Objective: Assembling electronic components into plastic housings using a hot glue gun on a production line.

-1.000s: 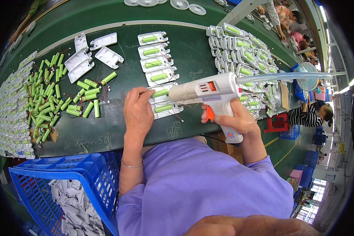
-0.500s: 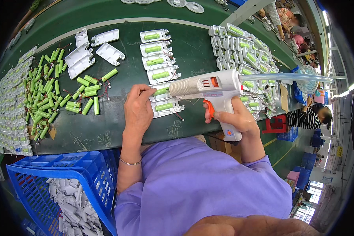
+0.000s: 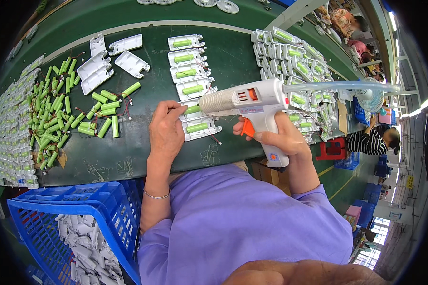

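Note:
My right hand (image 3: 290, 135) grips a white hot glue gun (image 3: 266, 111) by its handle, with fingers around the orange trigger (image 3: 248, 127). A clear glue stick (image 3: 333, 86) sticks out of its back. The gun's ribbed front end covers part of a white plastic shell and the end of a green battery (image 3: 191, 109) in it; the nozzle tip is hidden. My left hand (image 3: 168, 126) has its thumb and fingertips closed at the battery's left end. Below it lies another shell with a green battery (image 3: 197, 128), and several more form a column above.
Loose green batteries (image 3: 57, 121) with wires lie at left, beside rows of filled shells (image 3: 12, 128). Bare white shells (image 3: 132, 63) lie behind them. Stacked filled shells (image 3: 295, 61) stand at right. A blue basket (image 3: 104, 204) of white parts sits at lower left. Other people work far right.
The glue gun has shifted slightly left and up along the shell, and my right fingers have moved with it. My left hand stays at the same battery.

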The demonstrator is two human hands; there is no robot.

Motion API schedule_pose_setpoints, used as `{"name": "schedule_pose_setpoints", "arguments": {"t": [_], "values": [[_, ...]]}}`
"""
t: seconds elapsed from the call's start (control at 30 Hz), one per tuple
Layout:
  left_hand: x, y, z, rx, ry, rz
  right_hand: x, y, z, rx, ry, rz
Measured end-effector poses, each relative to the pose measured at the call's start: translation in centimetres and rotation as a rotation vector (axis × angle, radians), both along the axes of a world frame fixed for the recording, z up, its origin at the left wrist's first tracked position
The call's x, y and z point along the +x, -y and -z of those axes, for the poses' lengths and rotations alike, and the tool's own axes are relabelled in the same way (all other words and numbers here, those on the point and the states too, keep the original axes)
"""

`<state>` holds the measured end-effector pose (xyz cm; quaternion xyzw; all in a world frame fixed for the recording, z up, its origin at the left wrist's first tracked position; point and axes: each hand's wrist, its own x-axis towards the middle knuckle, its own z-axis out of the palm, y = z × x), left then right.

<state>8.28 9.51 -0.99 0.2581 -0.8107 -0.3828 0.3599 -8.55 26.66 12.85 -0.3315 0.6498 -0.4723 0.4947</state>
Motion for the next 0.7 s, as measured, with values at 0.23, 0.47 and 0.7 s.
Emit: {"name": "schedule_pose_setpoints", "arguments": {"t": [0.23,0.47,0.7], "values": [[0.1,-0.1,-0.1,-0.009,0.010,-0.019,0.1,-2.1,-1.7,-0.007,0.131,0.058],[3.2,-1.4,-0.8,-0.073,0.047,-0.106,0.6,-4.3,-1.3,0.052,0.142,-0.046],[4.2,-3.2,-1.5,-0.076,0.064,-0.021,0.4,-4.5,-0.3,0.075,0.120,-0.034]]}}
